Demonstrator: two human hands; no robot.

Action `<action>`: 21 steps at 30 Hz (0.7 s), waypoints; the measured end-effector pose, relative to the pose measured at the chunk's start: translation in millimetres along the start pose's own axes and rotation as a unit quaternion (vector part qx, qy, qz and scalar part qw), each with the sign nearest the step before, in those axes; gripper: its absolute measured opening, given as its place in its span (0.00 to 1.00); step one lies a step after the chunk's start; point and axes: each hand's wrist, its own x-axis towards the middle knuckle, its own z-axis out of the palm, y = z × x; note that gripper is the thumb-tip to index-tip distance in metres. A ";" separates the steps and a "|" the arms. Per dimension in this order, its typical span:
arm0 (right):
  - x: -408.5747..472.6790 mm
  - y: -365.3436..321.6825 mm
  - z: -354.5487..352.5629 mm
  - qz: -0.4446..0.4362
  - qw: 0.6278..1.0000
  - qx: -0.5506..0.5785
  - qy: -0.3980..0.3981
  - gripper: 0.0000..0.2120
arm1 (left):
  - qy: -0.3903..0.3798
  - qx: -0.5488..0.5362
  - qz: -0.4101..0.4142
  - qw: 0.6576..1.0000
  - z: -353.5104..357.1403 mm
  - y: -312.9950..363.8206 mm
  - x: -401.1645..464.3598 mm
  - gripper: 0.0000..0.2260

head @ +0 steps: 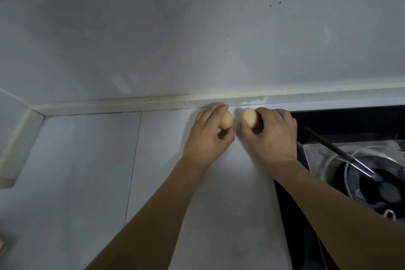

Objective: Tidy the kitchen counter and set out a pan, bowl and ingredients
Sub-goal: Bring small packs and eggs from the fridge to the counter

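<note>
Two eggs going down at the back of the counter.

My left hand (208, 136) fingers curl round the left egg (226, 120), my right hand (271, 136) round the right egg (249, 117). Released loosely, I judge either could roll; wall (197, 39) behind, hob (328, 120) right, bare counter (87, 171) left.

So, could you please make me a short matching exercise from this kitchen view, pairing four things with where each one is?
Things:
1. left hand
2. right hand
3. pan
4. counter

Places:
A. on the black hob, at the right edge
B. holds the egg nearer the hob
C. pale surface under both forearms
D. holds the egg farther from the hob

Pairs: 1-D, 2-B, 3-A, 4-C
</note>
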 end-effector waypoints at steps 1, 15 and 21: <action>0.1 0.5 1.1 -0.001 1.000 0.001 0.006 0.22 | 0.002 0.002 0.002 1.000 1.4 -0.6 0.3 0.24; 1.6 3.2 4.0 0.002 1.000 -0.002 -0.031 0.24 | 0.018 0.050 0.033 0.998 7.4 0.1 -5.2 0.23; 2.1 2.7 2.9 0.000 1.000 0.003 -0.029 0.23 | 0.003 0.052 0.057 0.997 7.1 -1.3 -4.6 0.20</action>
